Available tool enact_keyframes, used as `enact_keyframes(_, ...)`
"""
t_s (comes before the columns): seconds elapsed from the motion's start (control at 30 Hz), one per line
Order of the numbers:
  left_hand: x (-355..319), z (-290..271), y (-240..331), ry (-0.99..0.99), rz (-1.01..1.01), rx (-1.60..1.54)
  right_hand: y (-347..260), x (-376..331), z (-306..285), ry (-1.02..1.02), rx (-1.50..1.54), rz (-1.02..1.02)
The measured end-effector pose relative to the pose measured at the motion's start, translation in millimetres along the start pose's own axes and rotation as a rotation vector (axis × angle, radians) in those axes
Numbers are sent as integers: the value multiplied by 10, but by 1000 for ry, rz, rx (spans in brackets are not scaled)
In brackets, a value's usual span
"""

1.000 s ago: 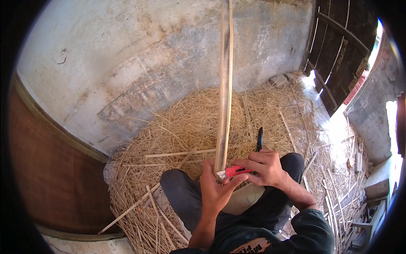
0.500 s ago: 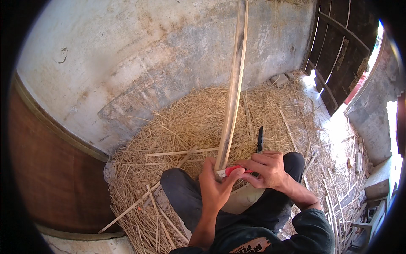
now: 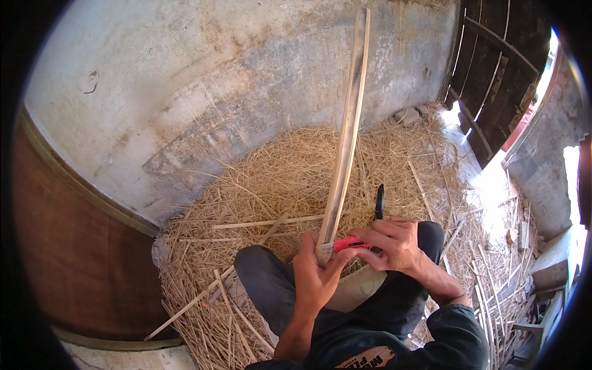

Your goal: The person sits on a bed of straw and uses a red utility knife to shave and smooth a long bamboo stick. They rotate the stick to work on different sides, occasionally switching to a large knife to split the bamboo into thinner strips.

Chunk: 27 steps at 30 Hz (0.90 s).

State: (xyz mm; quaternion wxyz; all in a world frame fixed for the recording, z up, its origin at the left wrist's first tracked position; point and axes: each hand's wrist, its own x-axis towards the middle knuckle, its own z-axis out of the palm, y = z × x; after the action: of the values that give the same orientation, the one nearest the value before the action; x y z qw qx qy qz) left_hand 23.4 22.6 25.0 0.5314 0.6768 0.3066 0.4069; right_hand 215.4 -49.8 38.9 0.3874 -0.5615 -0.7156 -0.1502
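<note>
A long split bamboo strip point(image 3: 346, 139) rises away from me, its hollow side showing, tilted toward the wall. Its near end is gripped by my left hand point(image 3: 313, 280), closed around it with the thumb beside the cut end. My right hand point(image 3: 394, 246) is closed on a red tool point(image 3: 350, 243) with black slots, like a utility knife handle. The tool's left tip meets the bamboo's near end, and the left thumb lies beside it. Just beyond the right fingers, a black blade-like piece point(image 3: 379, 201) points away; whether that hand holds it, I cannot tell.
Straw-like bamboo shavings point(image 3: 271, 166) cover the floor around my crossed legs point(image 3: 265, 274). Loose strips point(image 3: 191, 305) lie on the left. A stained wall point(image 3: 246, 80) stands ahead, a brown panel point(image 3: 80, 246) at left, and a dark wooden door point(image 3: 493, 68) at far right.
The bamboo strip's top has come down and slightly right, and its near end has shifted a little right. More of the red tool shows, tilted up slightly. Both hands remain nearly in place.
</note>
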Motion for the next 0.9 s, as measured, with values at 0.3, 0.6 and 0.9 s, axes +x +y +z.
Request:
enact_keyframes(0.3, -48, -8, 23, 11, -35, 67, 12, -17, -11, 25, -23, 22)
enact_keyframes(0.6, -357, -24, -31, -131, -182, 145, 551, 195, -175, 405, -51, 370)
enact_keyframes(0.9, -314, -110, -145, -112, -231, 2, 638, 91, -184, 222, 148, 444)
